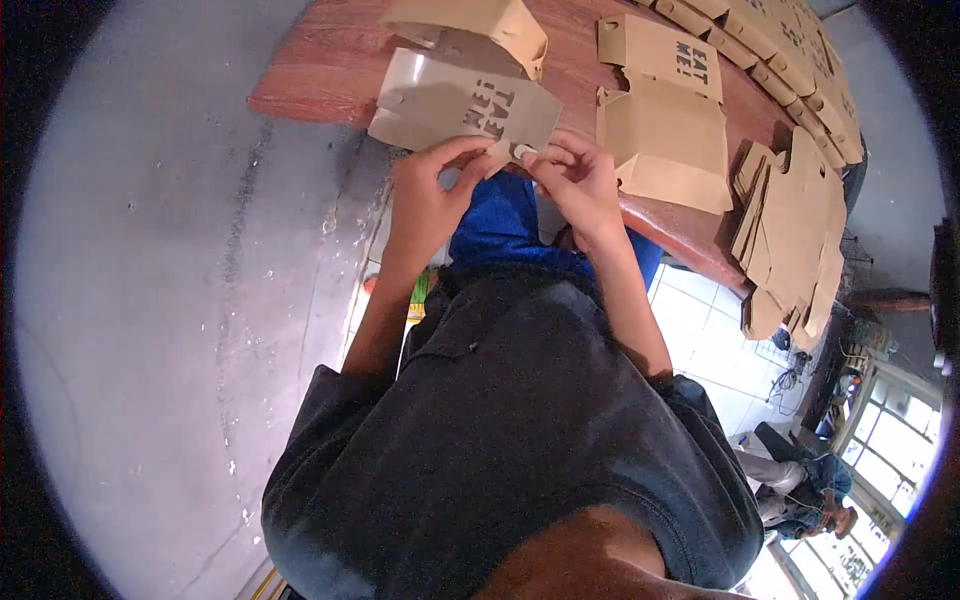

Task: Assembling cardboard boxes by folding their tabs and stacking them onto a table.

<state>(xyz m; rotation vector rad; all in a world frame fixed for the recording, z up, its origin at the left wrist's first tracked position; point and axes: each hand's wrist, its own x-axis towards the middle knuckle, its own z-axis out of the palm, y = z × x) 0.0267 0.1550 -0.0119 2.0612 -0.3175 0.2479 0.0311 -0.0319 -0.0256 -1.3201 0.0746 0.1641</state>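
At the table's near edge, a brown cardboard box [430, 103] stands partly folded, its panel with dark lettering turned toward me. My left hand [432, 195] pinches the panel's lower edge between thumb and forefinger. The thumb and fingers of my right hand [582, 185] close on the lower right corner of that panel, beside a small pale tab [522, 153]. Another raised cardboard flap [470, 25] rises just behind the panel. Hidden from view is the inside of the box.
An unfolded cardboard box [665, 130] lies on the reddish wooden table [330, 60] to my right. Flat cardboard blanks [795, 220] are piled at the right edge. Folded boxes [780, 50] line the far right. A grey wall [150, 250] is on my left; another person [800, 495] is at lower right.
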